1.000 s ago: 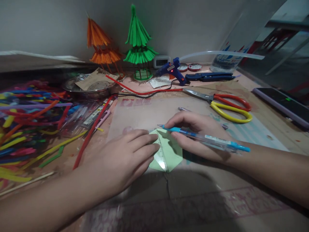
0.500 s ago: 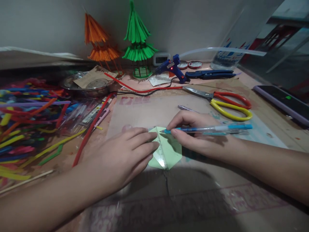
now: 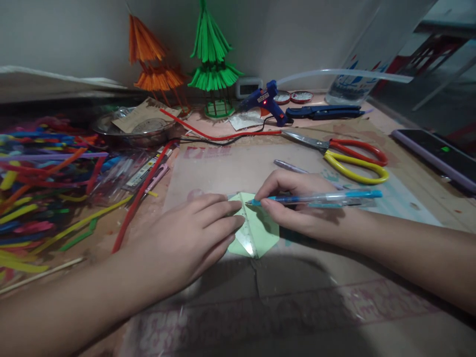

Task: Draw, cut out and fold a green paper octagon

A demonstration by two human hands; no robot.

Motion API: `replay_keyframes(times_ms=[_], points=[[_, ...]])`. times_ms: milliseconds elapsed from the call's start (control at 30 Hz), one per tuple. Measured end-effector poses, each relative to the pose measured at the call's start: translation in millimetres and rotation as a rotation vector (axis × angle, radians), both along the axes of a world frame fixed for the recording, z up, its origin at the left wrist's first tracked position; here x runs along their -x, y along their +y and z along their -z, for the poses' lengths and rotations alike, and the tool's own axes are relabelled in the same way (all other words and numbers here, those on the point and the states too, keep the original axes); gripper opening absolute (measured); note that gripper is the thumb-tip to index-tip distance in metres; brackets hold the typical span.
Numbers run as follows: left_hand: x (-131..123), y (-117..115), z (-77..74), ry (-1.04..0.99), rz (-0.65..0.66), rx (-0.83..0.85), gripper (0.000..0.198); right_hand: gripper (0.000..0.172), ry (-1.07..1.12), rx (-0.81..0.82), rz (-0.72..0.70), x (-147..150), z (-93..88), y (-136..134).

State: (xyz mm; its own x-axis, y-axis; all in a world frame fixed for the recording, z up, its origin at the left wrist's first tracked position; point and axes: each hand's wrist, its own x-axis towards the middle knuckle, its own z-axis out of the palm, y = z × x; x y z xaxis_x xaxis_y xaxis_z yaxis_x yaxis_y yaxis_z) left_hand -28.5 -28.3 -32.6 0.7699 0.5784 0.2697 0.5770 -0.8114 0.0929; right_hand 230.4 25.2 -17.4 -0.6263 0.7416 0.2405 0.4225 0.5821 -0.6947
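A pale green, many-sided piece of paper (image 3: 267, 233) lies on the covered work surface before me. Across it runs a clear ruler (image 3: 248, 241), slanting from its upper edge to its lower edge. My left hand (image 3: 203, 228) lies flat with fingers stretched over the ruler and the paper's left part, hiding some of both. In my right hand (image 3: 290, 198) is a blue pen (image 3: 327, 199), pinched near its point. The pen tip touches or almost touches the paper beside the ruler's upper right edge. Just beyond that hand lies another pen (image 3: 288, 166).
Scissors (image 3: 334, 153) and a phone (image 3: 439, 156) lie to the right. A glue gun (image 3: 269, 103), blue-handled pliers (image 3: 325, 112), a green tree model (image 3: 213, 59) and an orange one (image 3: 152, 54) line the back. Pipe cleaners (image 3: 37, 188) pile up at left, near a metal bowl (image 3: 137, 131).
The pen tip has shifted slightly down along the ruler's edge, and the pen's rear end has moved a little left. My left hand keeps its place on the ruler.
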Motion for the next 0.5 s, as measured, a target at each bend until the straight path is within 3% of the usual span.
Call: replay_keyframes(times_ms=[300, 500], points=[[0.0, -2.9, -0.1, -0.030, -0.062, 0.028, 0.031, 0.013, -0.017, 0.022, 0.015, 2.5, -1.4, 4.0], [-1.5, -0.7, -0.5, -0.036, 0.007, -0.004, 0.028, 0.010, 0.044, 0.002, 0.038, 6.9, -1.4, 6.9]])
